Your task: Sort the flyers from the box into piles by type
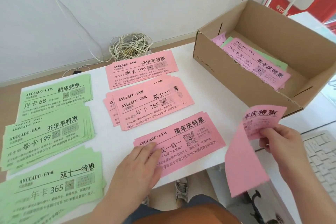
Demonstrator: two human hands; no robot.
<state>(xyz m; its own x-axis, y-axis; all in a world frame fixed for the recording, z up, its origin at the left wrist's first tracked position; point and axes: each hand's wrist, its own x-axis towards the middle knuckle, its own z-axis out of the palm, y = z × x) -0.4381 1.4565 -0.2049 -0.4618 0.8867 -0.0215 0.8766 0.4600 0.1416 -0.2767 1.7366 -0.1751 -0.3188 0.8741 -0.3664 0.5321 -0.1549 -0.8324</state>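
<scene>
- The white table (209, 82) carries the piles and the box.
- The cardboard box (227, 78) stands open at the far right of the table. Inside it lie loose flyers (254, 62), pink ones on top with green edges showing beneath.
- Three green piles run down the left side. The far green pile (54, 96) is headed 新店特惠, the middle green pile (45, 138) 开学季特惠, and the near green pile (54, 187) 双十一特惠. Each overlaps the next a little.
- Three pink piles run down the middle of the table. The far pink pile (141, 69) reads 开学季特惠, the middle pink pile (151, 107) is fanned and reads 双十一, and the near pink pile (190, 138) reads 周年庆特惠.
- The held pink flyers (241, 165) hang off the table's near right edge, bent, with 年庆特惠 showing at the top.
- The left hand (138, 167) lies flat with straight fingers, pressing on the left end of the near pink pile.
- The right hand (283, 143) pinches the held pink flyers between thumb and fingers.
- A white keyboard (320, 160) lies at the right edge, beside the right hand.
- A tangle of pale cables (129, 47) sits on the floor beyond the table, by the wall.
</scene>
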